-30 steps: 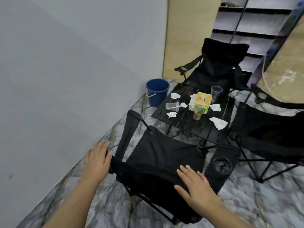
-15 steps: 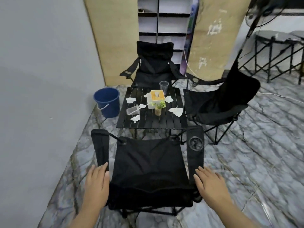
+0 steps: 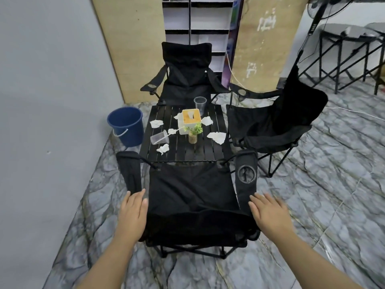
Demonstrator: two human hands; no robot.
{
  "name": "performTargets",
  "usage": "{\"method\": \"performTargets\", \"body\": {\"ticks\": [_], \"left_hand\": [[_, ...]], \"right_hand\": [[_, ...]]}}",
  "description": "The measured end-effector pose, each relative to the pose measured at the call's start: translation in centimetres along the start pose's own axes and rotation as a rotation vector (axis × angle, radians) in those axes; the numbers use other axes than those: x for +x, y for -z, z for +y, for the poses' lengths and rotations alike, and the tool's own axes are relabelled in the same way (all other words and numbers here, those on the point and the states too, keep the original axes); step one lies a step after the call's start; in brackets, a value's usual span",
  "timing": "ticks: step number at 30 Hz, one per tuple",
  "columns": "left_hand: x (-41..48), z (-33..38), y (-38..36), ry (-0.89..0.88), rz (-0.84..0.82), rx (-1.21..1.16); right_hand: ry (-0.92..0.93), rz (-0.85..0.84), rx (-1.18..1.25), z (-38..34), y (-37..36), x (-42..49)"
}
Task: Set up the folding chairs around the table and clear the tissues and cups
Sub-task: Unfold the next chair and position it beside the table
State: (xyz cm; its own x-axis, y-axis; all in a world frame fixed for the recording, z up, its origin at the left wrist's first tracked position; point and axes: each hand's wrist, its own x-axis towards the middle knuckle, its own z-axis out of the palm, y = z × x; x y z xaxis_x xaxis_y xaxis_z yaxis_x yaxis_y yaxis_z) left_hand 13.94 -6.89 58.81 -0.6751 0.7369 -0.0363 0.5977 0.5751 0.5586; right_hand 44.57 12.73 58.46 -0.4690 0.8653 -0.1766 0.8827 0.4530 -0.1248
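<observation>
Near folding chair (image 3: 193, 197): black fabric, soft creased seat, thin metal legs, unfolded at near edge of slatted black table (image 3: 208, 151). Two more black fabric chairs, one at far side (image 3: 185, 74), one at right side (image 3: 277, 122). On table: crumpled white tissues (image 3: 217, 137), clear plastic cup upright (image 3: 200, 103), second cup lying on side (image 3: 159, 137), square tissue box (image 3: 190, 119), small plant (image 3: 193, 132). Round blue bucket (image 3: 126, 126) on marble-pattern floor. Left hand (image 3: 131, 213) flat, fingers spread, at chair back's left corner; contact unclear. Right hand (image 3: 269, 213) open, blurred, at right corner, grips nothing.

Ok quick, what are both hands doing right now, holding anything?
Left hand: open, fingers flat, holding nothing, at the back of the near black fabric folding chair.
Right hand: open, fingers spread, holding nothing, at the same chair's back.
</observation>
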Motion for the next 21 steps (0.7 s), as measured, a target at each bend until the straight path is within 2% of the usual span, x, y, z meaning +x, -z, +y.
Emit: {"method": "performTargets", "body": {"ticks": [4, 12, 15, 21], "left_hand": [[-0.6, 0.1, 0.3, -0.024, 0.021, 0.031], [-1.0, -0.8, 0.7, 0.057, -0.021, 0.122], [-1.5, -0.7, 1.7, 0.086, 0.004, 0.119], [-5.3, -3.7, 4.8, 0.197, 0.108, 0.166]], "right_hand": [[0.001, 0.043, 0.022, -0.1, -0.6, -0.1], [0.011, -0.074, -0.036, -1.6, 0.6, -1.0], [0.115, -0.079, 0.001, -4.3, 1.6, -1.1], [0.532, -0.199, 0.09, -15.0, 2.0, -0.7]]}}
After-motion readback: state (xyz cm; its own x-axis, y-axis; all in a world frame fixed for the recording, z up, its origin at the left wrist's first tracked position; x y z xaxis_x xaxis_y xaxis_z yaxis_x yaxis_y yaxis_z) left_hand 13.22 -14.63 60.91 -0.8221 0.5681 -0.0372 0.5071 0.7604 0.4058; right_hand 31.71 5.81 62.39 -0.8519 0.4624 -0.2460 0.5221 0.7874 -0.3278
